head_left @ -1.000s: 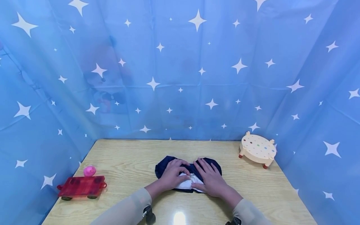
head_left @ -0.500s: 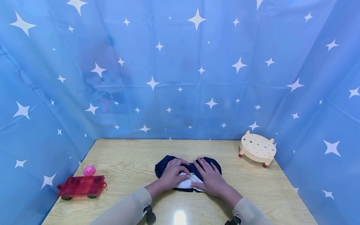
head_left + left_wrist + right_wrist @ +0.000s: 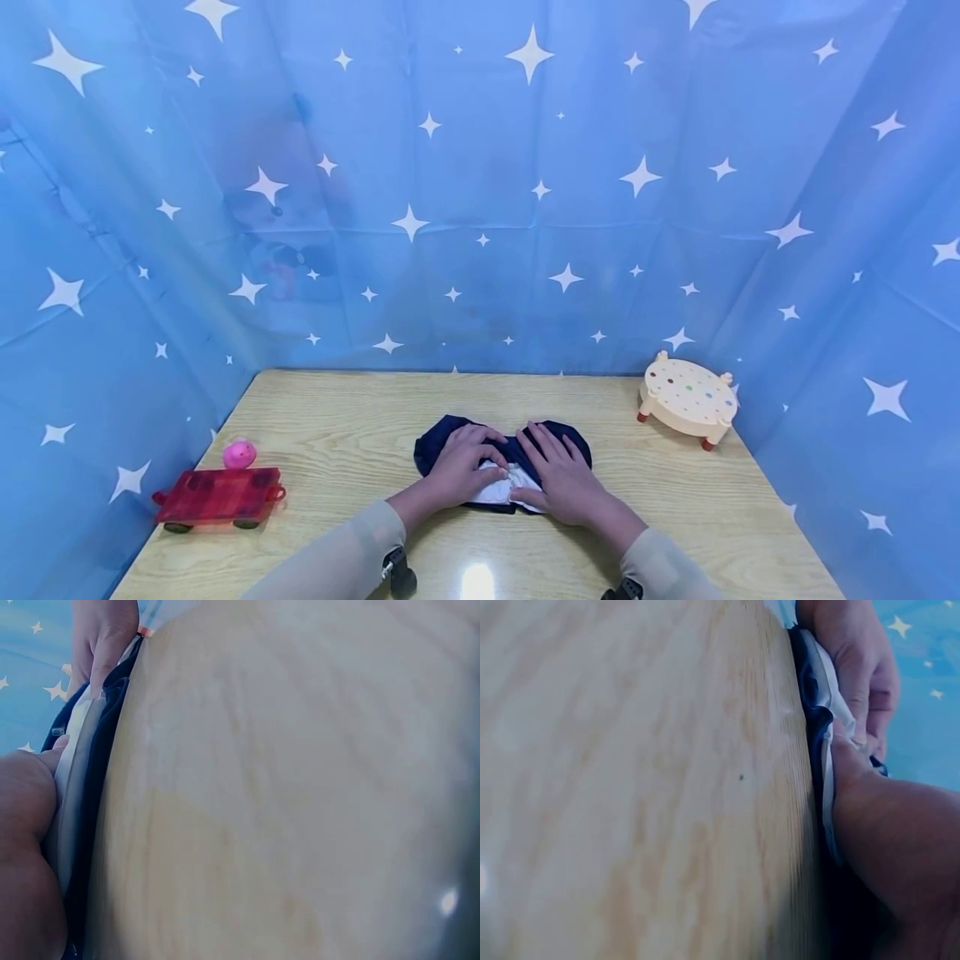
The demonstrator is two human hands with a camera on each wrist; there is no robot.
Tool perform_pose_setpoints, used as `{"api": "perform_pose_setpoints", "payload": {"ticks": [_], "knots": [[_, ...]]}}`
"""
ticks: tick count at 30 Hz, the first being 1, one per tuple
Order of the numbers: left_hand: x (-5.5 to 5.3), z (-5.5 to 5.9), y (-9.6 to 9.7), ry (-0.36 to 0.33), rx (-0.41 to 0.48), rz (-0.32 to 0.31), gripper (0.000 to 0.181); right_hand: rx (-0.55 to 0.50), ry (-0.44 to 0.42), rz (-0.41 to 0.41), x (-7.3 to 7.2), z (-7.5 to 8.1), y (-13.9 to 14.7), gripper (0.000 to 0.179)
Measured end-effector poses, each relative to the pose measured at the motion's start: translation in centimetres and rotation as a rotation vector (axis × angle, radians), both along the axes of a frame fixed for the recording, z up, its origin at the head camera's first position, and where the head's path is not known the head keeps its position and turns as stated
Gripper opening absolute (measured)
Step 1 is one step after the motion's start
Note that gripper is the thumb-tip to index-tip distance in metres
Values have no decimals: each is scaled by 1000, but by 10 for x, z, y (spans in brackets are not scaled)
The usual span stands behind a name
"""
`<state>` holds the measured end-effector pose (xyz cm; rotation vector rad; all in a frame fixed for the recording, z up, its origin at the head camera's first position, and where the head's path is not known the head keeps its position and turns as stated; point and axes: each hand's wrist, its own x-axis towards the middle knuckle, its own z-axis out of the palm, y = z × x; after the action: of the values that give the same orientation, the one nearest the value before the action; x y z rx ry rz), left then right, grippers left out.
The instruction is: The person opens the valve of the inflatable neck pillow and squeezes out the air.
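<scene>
A navy cloth garment with white lining lies bunched on the wooden table in the head view; its exact kind is hidden under the hands. My left hand lies over its left part, index finger and thumb bent together at the white lining. Over the right part, my right hand rests with fingers spread and fairly straight, thumb along the white lining. From the left wrist, the navy edge runs along the table beside the right thumb. In the right wrist view the left hand pinches white fabric.
On the table's left stands a red toy cart with dark wheels, a pink round toy just behind it. A cream dotted toy stool with red feet stands at the back right. A blue starry curtain surrounds the table.
</scene>
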<state>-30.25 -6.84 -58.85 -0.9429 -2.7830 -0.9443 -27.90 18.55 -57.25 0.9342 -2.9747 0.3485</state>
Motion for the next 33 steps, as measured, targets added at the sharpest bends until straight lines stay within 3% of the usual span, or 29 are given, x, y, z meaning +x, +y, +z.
{"api": "perform_pose_setpoints", "payload": {"ticks": [6,13,17,23,33], "knots": [[0,0,0,-7,6,1,10,-22,10,6,0,-2,1,96],[-1,-4,-3,-54,71,10,8,-310,-52,-2,-3,-3,3,79],[-2,-5,-4,-66,109,2,7,-387,-50,26,-6,2,2,67],[-3,-5,-1,-71,85,-1,6,-217,-18,79,-6,2,0,67],[-4,-5,-4,-63,43,11,4,37,-36,82,-7,3,-6,81]]}}
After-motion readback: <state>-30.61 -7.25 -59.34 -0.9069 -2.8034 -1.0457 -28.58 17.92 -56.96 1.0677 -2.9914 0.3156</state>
